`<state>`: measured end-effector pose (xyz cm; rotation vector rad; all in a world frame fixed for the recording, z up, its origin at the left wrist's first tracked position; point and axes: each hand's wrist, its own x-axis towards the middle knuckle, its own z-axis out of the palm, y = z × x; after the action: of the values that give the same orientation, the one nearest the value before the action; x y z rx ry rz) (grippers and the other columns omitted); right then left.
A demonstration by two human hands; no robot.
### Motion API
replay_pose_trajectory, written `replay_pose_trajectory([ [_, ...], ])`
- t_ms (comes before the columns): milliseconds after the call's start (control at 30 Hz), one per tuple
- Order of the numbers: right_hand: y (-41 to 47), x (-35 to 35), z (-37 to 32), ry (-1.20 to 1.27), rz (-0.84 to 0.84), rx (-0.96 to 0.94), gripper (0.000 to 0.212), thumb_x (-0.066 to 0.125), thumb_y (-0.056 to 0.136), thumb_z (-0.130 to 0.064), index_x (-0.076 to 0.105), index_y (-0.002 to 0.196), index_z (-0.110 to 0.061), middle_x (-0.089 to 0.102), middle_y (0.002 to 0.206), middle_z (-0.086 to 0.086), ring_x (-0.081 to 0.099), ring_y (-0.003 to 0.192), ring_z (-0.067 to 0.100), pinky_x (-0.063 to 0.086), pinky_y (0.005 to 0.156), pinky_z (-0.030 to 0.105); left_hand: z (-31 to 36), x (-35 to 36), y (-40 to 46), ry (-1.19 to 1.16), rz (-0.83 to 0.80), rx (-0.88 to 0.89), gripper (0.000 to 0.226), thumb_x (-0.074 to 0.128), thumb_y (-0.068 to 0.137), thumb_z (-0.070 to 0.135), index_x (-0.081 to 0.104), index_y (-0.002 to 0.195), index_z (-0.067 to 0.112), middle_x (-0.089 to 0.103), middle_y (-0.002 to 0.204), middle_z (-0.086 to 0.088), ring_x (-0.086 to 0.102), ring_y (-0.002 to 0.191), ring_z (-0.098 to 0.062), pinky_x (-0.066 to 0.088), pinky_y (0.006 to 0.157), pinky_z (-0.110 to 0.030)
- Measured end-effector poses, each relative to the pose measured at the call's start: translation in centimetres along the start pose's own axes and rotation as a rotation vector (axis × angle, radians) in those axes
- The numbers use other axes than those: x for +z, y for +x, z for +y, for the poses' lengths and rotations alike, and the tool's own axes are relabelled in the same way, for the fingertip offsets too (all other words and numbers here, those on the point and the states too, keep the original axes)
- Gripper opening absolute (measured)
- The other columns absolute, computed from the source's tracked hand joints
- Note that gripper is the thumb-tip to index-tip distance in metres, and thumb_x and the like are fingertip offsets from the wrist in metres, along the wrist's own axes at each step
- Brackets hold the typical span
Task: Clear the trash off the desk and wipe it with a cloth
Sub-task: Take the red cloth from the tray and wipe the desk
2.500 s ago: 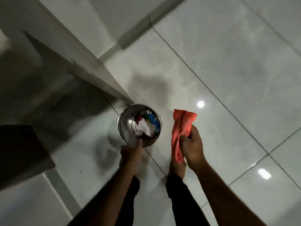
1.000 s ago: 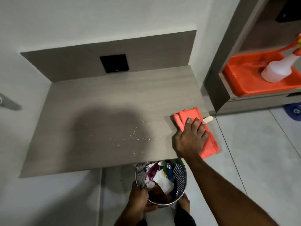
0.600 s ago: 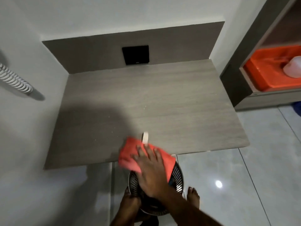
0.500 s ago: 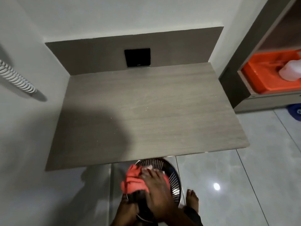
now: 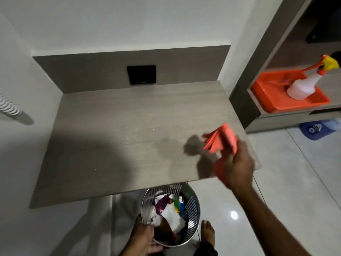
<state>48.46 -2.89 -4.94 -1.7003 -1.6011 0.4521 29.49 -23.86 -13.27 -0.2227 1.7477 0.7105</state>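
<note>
The grey wood desk fills the middle of the head view, with a few pale crumbs scattered on it. My right hand grips an orange-red cloth above the desk's right front corner; the cloth is blurred and lifted off the surface. Below the desk's front edge, my left hand holds the rim of a metal mesh trash bin. The bin contains crumpled paper and coloured wrappers.
A shelf unit at the right holds an orange tray with a white spray bottle. A black wall plate sits on the desk's back panel. White walls close the left and back. My bare foot stands on the tiled floor.
My right hand swept the cloth across the desk to the bin, pushing crumbs and a small stick off the edge. It has now lifted the cloth back over the right front corner.
</note>
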Motion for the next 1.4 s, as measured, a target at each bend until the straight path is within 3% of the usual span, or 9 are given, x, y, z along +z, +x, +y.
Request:
replay_pose_trajectory([
  [100,5.7,1.4,2.2,-0.062,-0.053,0.129,0.036,0.045,0.089,-0.023,0.05,0.124,-0.028,0.067,0.107,0.013,0.063,0.098,0.041,0.05,0.08,0.043,1.8,1.1,-1.8,0.002,-0.001,0.058,0.026,0.048,0.103,0.04,0.052,0.128,0.037,0.067,0.123,-0.015,0.07,0.099,-0.041,0.063,0.062,-0.046],
  [167,7.1,3.9,3.6,-0.265,-0.241,0.159,0.045,0.045,0.091,-0.023,0.047,0.137,-0.019,0.059,0.128,0.022,0.053,0.118,0.047,0.043,0.099,0.053,2.3,1.1,-1.6,-0.019,0.02,0.078,0.031,0.045,0.104,0.024,0.051,0.133,0.034,0.067,0.125,-0.019,0.069,0.105,-0.045,0.063,0.073,-0.055],
  [333,6.2,13.3,-1.8,-0.502,-0.451,-0.172,0.062,0.04,0.088,-0.038,0.045,0.144,-0.012,0.04,0.153,0.018,0.033,0.139,0.044,0.026,0.113,0.054,2.3,-1.7,0.6,-0.061,-0.003,0.073,0.045,0.041,0.098,0.005,0.056,0.13,0.031,0.07,0.119,-0.017,0.07,0.096,-0.043,0.063,0.052,-0.041],
  [533,0.7,22.7,-12.0,-0.541,-0.632,-0.449,0.068,0.04,0.084,-0.045,0.041,0.147,-0.021,0.038,0.155,0.014,0.032,0.14,0.043,0.025,0.114,0.054,1.8,-7.3,2.3,-0.1,-0.014,0.03,0.061,0.036,0.084,-0.009,0.053,0.129,0.028,0.072,0.116,-0.013,0.073,0.095,-0.041,0.065,0.069,-0.056],
  [767,-11.0,27.6,-18.7,-0.423,-0.838,-0.897,0.062,0.047,0.082,-0.046,0.049,0.141,-0.024,0.048,0.149,0.01,0.039,0.138,0.041,0.028,0.111,0.054,1.9,-13.1,2.7,-0.174,0.069,0.089,0.019,0.056,0.097,0.029,0.063,0.115,0.027,0.076,0.11,-0.011,0.076,0.091,-0.036,0.063,0.058,-0.04],
  [900,-18.2,27.6,-20.8,-0.345,-1.018,-1.192,0.063,0.036,0.085,-0.06,0.049,0.14,-0.031,0.047,0.151,0.003,0.038,0.139,0.035,0.027,0.111,0.049,1.4,-16.3,2.6,-0.196,0.087,0.103,0.023,0.061,0.089,0.006,0.071,0.099,0.024,0.079,0.101,-0.013,0.076,0.086,-0.035,0.063,0.059,-0.041],
  [1000,-22.8,26.0,-20.3,-0.22,-1.112,-1.335,0.053,0.052,0.087,-0.037,0.051,0.14,-0.031,0.051,0.149,-0.002,0.041,0.14,0.028,0.028,0.114,0.045,0.7,-17.7,2.0,-0.184,0.095,0.12,0.027,0.057,0.088,0.003,0.072,0.103,0.02,0.079,0.1,-0.014,0.075,0.086,-0.036,0.064,0.063,-0.046],
  [1200,-26.0,19.7,-14.1,0.156,-1.248,-0.71,0.054,0.05,0.086,-0.012,0.053,0.14,-0.013,0.06,0.139,0.01,0.055,0.129,0.025,0.036,0.114,0.028,-1.5,-18.2,0.3,-0.166,0.091,0.141,0.02,0.059,0.093,0.039,0.073,0.103,0.03,0.082,0.093,-0.007,0.078,0.081,-0.032,0.063,0.06,-0.041],
  [1400,-20.9,13.5,-13.1,0.328,-0.884,-0.445,0.059,0.053,0.078,0.008,0.058,0.135,-0.006,0.066,0.13,0.012,0.059,0.12,0.02,0.034,0.108,0.011,-1.1,-14.4,0.8,0.001,0.02,0.164,0.022,0.057,0.099,0.015,0.068,0.118,0.012,0.073,0.116,-0.022,0.071,0.104,-0.041,0.063,0.078,-0.055],
])
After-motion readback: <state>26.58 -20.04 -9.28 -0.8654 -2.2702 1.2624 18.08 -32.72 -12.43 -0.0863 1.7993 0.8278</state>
